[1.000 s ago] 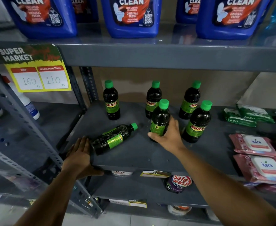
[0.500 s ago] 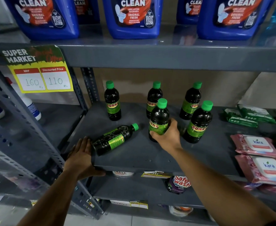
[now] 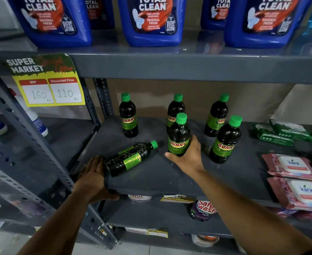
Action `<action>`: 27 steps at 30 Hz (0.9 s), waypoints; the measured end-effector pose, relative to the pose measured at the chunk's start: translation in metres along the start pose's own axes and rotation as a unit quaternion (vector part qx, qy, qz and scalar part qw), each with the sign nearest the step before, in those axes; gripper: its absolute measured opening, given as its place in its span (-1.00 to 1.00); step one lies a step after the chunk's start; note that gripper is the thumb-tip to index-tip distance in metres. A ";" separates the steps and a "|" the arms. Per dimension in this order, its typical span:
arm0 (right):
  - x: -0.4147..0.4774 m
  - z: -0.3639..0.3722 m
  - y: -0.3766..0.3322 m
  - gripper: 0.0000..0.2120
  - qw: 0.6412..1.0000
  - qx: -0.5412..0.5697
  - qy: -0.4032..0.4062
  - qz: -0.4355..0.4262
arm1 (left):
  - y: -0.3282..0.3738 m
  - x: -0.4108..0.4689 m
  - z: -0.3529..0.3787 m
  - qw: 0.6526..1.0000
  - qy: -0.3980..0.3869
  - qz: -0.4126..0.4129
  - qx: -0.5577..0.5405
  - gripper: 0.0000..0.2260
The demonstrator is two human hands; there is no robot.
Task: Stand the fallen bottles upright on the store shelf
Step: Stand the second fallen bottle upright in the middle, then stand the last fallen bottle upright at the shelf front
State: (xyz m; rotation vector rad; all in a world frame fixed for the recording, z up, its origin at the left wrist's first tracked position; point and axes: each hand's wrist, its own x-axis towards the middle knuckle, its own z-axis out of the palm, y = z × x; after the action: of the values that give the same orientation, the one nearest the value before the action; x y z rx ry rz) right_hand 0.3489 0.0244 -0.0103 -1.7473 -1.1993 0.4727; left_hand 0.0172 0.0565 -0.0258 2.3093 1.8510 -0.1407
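Head view: right hand (image 3: 187, 159) grips upright bottle (image 3: 178, 137); left hand (image 3: 91, 178) flat at shelf edge (image 3: 151, 190)

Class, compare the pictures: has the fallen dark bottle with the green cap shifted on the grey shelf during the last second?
No. The fallen dark bottle keeps its place and angle against the grey shelf's front edge, left hand at its base.

"TOTAL CLEAN" and "ORIGINAL FRESH" are printed on the blue jugs (image 3: 152, 21). "SUPER MARKET", "MRP 160" and "Discounted Price 110" are shown on the yellow price tag (image 3: 46, 81). "SUNNY" is read on the dark bottles (image 3: 178, 138), "kara" on the pink wipe packs (image 3: 292, 166), and "Safe wash MATIC" on a purple pouch (image 3: 203, 210).
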 end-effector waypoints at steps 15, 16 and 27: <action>-0.022 0.092 -0.068 -0.08 0.943 0.160 -0.116 0.266 | -0.006 0.008 0.004 1.000 -0.005 0.023 0.001 0.48; -0.019 0.096 -0.073 -0.10 0.921 0.194 -0.132 0.310 | -0.005 0.008 0.004 1.000 -0.001 0.024 0.006 0.48; -0.007 0.116 -0.106 -0.66 0.910 0.248 -0.106 0.316 | -0.007 0.009 0.006 0.999 0.021 0.029 0.004 0.52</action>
State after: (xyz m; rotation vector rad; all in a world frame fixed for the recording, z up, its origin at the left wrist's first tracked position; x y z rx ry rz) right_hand 0.2061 0.0830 0.0214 -1.6176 -0.5377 1.2616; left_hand 0.0124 0.0650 -0.0336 2.3858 1.8038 -0.0917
